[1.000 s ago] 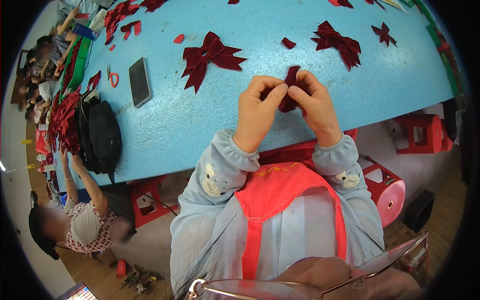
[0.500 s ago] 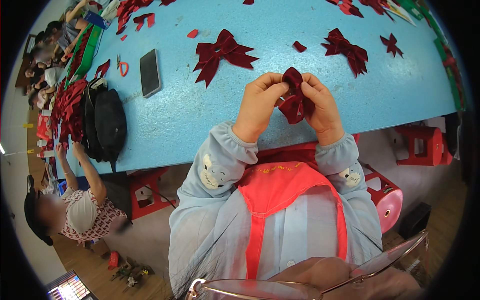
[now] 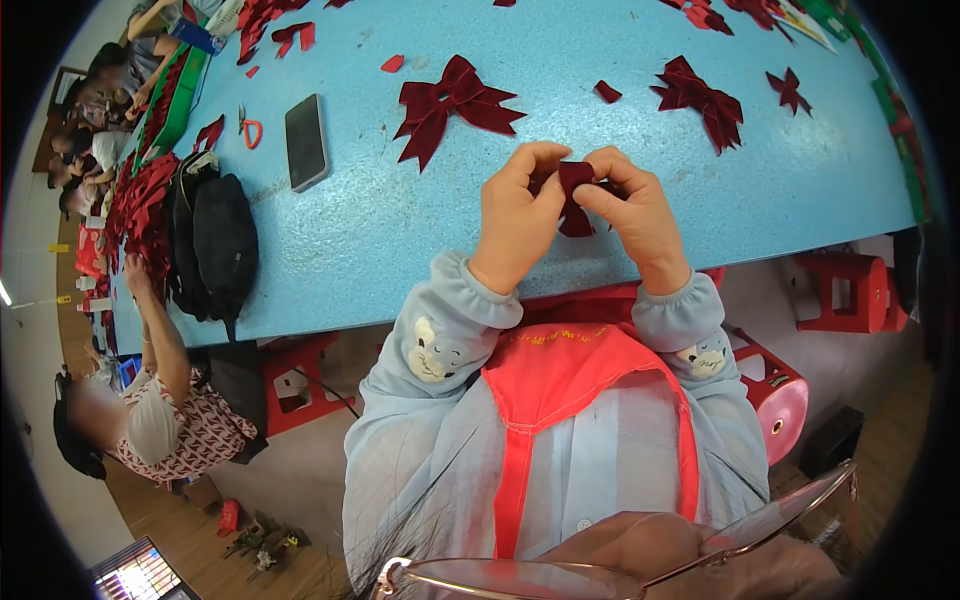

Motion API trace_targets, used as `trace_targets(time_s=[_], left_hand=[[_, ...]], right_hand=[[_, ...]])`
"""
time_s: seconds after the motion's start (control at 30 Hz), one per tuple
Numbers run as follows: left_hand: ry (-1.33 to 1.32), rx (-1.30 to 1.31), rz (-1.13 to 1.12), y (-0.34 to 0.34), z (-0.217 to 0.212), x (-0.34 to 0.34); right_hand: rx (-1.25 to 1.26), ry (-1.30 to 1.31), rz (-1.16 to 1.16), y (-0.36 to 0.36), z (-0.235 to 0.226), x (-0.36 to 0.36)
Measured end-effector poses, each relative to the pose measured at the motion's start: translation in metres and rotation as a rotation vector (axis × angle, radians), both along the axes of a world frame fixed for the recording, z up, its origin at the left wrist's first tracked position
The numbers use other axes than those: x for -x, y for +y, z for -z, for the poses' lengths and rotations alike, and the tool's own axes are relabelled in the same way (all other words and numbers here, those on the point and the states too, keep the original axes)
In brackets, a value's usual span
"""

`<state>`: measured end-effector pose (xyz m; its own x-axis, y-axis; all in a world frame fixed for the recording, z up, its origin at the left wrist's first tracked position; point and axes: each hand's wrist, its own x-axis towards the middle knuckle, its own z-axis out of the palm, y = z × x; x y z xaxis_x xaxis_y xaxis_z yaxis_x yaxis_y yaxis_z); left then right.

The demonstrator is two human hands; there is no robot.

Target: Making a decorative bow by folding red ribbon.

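Observation:
Between my two hands, above the table's near edge, is a dark red velvet ribbon (image 3: 577,212), its loops partly hidden by my fingers. My left hand (image 3: 521,205) pinches it from the left side. From the right, my right hand (image 3: 632,208) grips it with thumb and bent fingers. Beyond my hands lie a finished-looking dark red velvet bow (image 3: 455,105) on the left and a second velvet bow (image 3: 703,103) on the right. A small ribbon scrap (image 3: 606,92) rests between them.
On the blue table (image 3: 380,235) lie a phone (image 3: 306,142), orange-handled scissors (image 3: 249,130) and a black bag (image 3: 220,245). A ribbon pile (image 3: 145,205) is at the left, by a seated co-worker (image 3: 165,420). A smaller bow piece (image 3: 789,91) lies far right. Red stools (image 3: 845,290) stand below.
The ribbon has been turned and folded between my hands, so a flat band now shows at its top. My right fingers have curled more. At the left, the co-worker's arms have shifted.

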<state>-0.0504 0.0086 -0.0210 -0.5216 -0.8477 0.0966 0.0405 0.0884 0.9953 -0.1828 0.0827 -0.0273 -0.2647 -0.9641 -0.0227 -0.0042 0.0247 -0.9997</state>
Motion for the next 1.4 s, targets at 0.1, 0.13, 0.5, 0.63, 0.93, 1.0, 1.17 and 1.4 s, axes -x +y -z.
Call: trace_targets(time_s=[0.1,0.13,0.5,0.63,0.93,1.0,1.17,1.4], left_hand=[[-0.044,0.172,-0.027,0.002,0.004,-0.001],[-0.066,0.26,-0.041,0.002,0.005,-0.002],[-0.032,0.6,-0.039,0.006,-0.003,0.007],[-0.086,0.771,-0.046,0.001,0.0,0.01],[-0.124,0.946,-0.102,-0.002,0.006,0.01],[-0.136,0.864,-0.098,-0.004,0.008,0.005],[-0.152,0.554,-0.112,-0.008,0.014,-0.003],[0.025,0.432,-0.19,-0.009,0.016,0.005]], right_hand=[[0.125,-0.274,-0.03,-0.001,0.012,0.004],[0.189,-0.411,-0.046,-0.002,0.015,0.006],[0.234,-0.806,0.094,0.0,0.024,0.004],[0.19,-0.783,-0.018,0.004,0.026,0.008],[0.14,-0.526,0.01,0.004,0.016,0.001],[0.157,-0.49,0.028,0.001,0.016,-0.004],[0.232,-0.359,0.096,-0.006,0.015,-0.011],[0.158,-0.193,0.097,-0.007,0.014,-0.016]])
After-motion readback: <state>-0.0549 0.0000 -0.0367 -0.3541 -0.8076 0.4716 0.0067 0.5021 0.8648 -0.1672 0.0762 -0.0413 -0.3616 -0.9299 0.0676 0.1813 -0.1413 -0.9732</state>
